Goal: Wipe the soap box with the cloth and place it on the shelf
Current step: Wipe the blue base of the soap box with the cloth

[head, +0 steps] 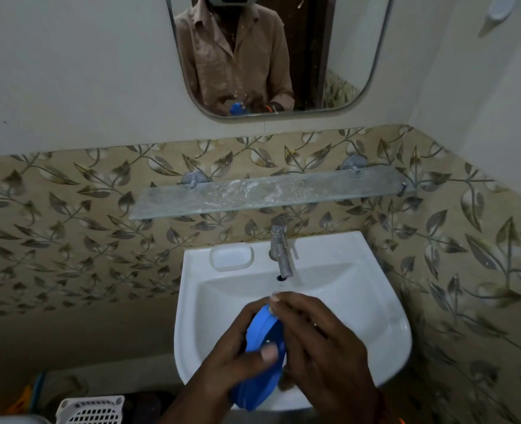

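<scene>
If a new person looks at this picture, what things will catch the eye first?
First, the blue soap box, held by the left hand and the right hand over the white sink. Next, the glass shelf above the tap, and the mirror on the wall over it.

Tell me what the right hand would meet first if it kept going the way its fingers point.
The right hand points up-left across the blue soap box, toward the sink's back rim. Past its fingertips, it would probably meet the tap first, though depth is unclear.
</scene>
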